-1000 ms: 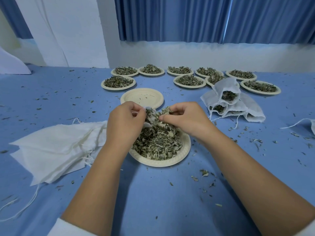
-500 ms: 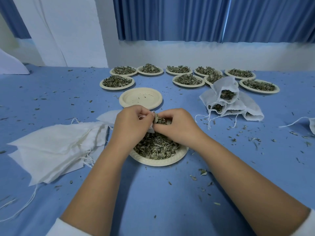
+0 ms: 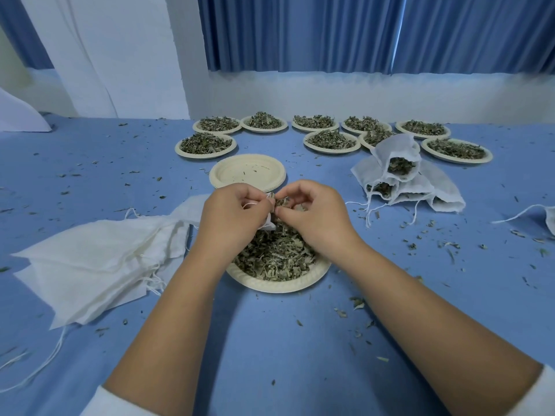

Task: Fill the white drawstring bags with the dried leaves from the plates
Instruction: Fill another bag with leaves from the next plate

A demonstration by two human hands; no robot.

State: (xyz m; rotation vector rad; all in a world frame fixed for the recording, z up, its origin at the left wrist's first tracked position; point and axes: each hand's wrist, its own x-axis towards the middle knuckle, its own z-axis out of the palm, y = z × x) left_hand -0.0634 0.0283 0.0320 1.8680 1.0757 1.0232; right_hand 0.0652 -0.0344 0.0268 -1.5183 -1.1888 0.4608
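Left hand (image 3: 237, 214): fingers (image 3: 255, 196) curled and clamped on a white drawstring bag (image 3: 268, 224). Only a fold of its cloth shows below the knuckles, and a loop of its string (image 3: 250, 203) lies across them.

Right hand (image 3: 315, 217): fingers (image 3: 295, 195) curled, thumb and forefinger pinched on the bag's mouth, where leaf shows. The two hands touch at the fingertips.

Directly beneath both sets of fingers sits a plate (image 3: 279, 285) heaped with dried leaves (image 3: 270, 256), resting on the blue bench (image 3: 270, 340).

Just beyond the fingers is a stack of plates (image 3: 247, 171) bearing a few crumbs. Outboard of the left fingers lies a pile of flat bags (image 3: 99, 259), strings trailing. Beyond and outboard of the right fingers lies a heap of filled bags (image 3: 402, 175), mouths open and leaf visible. Well beyond the fingers stands a row of loaded plates (image 3: 330, 139). Leaf fragments are scattered over the bench.
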